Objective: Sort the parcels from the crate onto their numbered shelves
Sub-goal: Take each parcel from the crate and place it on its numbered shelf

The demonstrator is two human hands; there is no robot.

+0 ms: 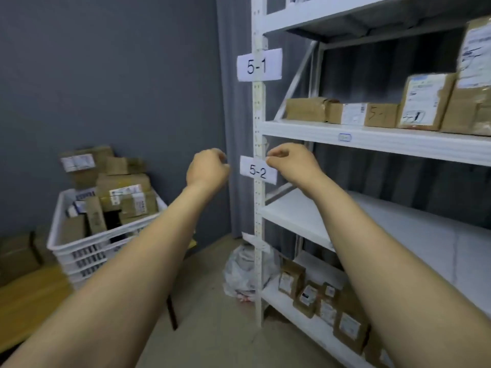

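A white crate (pixel 79 243) piled with brown cardboard parcels (pixel 125 189) stands on a wooden table at the left. A white shelf rack (pixel 259 208) fills the right, with paper labels 5-1 (pixel 259 65) and 5-2 (pixel 256 171) on its upright. Several brown parcels (pixel 372 114) stand on the 5-1 shelf; the 5-2 shelf (pixel 372 224) is bare. Both arms reach forward. My left hand (pixel 207 168) is curled with nothing in it, just left of the upright. My right hand (pixel 289 160) is curled at the top right corner of the 5-2 label, fingertips touching the paper.
Small brown parcels (pixel 326 306) stand on the bottom shelf. A crumpled plastic bag (pixel 244 272) lies on the floor by the rack's foot. More boxes (pixel 18 251) sit on the wooden table (pixel 32 301) left of the crate. A grey wall and curtain are behind.
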